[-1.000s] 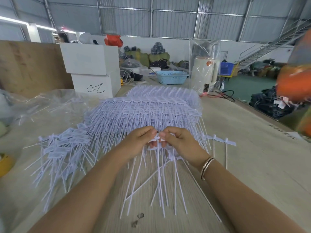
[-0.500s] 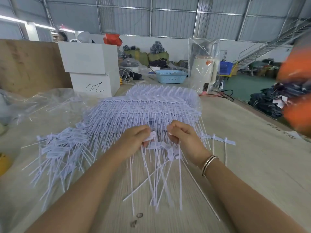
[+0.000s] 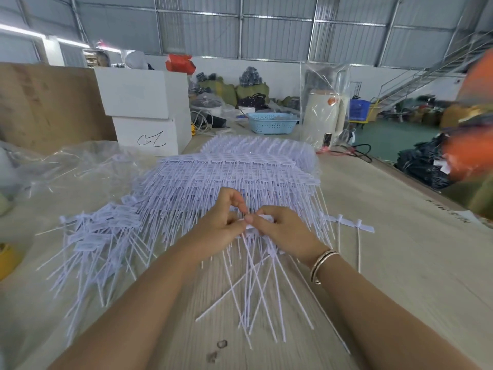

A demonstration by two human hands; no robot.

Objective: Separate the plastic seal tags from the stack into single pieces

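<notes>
A big stack of joined white plastic seal tags [image 3: 234, 166] lies across the middle of the wooden table [image 3: 400, 263]. In front of it my left hand [image 3: 221, 225] and my right hand [image 3: 282, 233] meet, both pinching the flag ends of a small strip of tags [image 3: 264, 218] whose long tails [image 3: 256, 284] fan toward me. A heap of single tags [image 3: 96, 239] lies to the left. Two or three loose tags [image 3: 354, 226] lie to the right of my right hand.
Crumpled clear plastic [image 3: 80, 161] covers the table's left side, with a yellow object [image 3: 8, 260] at the left edge. Two stacked white boxes [image 3: 146, 113], a blue basket [image 3: 272, 122] and a cream appliance [image 3: 324, 116] stand at the back. The table's right edge drops toward the floor.
My hands, pulled apart half a second ago, have come back together on the strip. The tag tails have swung and crossed under my hands.
</notes>
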